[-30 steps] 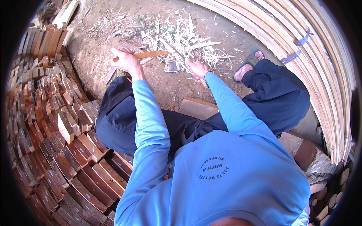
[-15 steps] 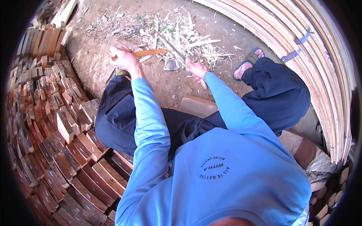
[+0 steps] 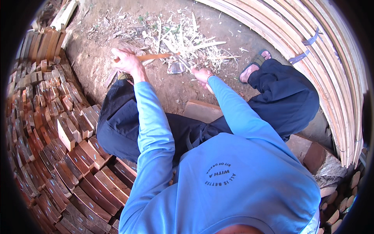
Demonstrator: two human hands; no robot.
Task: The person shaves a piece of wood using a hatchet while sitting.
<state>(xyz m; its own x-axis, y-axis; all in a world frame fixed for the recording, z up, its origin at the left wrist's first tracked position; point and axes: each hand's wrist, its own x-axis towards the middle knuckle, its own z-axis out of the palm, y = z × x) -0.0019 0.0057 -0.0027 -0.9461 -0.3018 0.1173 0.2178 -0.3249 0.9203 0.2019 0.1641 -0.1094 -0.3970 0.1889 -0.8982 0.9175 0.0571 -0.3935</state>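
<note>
My left hand (image 3: 128, 63) is closed around one end of an orange-brown wooden strip (image 3: 154, 56), which points to the right over the ground. In my right hand (image 3: 202, 75) is a long knife (image 3: 184, 62), its blade slanting up and left. The blade meets or crosses the free end of the strip; whether it cuts into the wood I cannot tell. Pale wood shavings (image 3: 200, 45) lie scattered beneath and beyond both. The handle is mostly hidden by my fingers.
Stacked wooden blocks (image 3: 83, 163) fill the left side. Long bent planks (image 3: 311, 50), tied with a strap, curve along the right. A brick-like block (image 3: 201, 110) lies between my legs, and a crumpled shiny scrap (image 3: 176, 68) sits below the blade. My sandalled foot (image 3: 253, 69) rests at right.
The knife's blade has turned and shows shorter, now at the strip's end. The strip has tilted slightly, and my right hand has shifted a little left.
</note>
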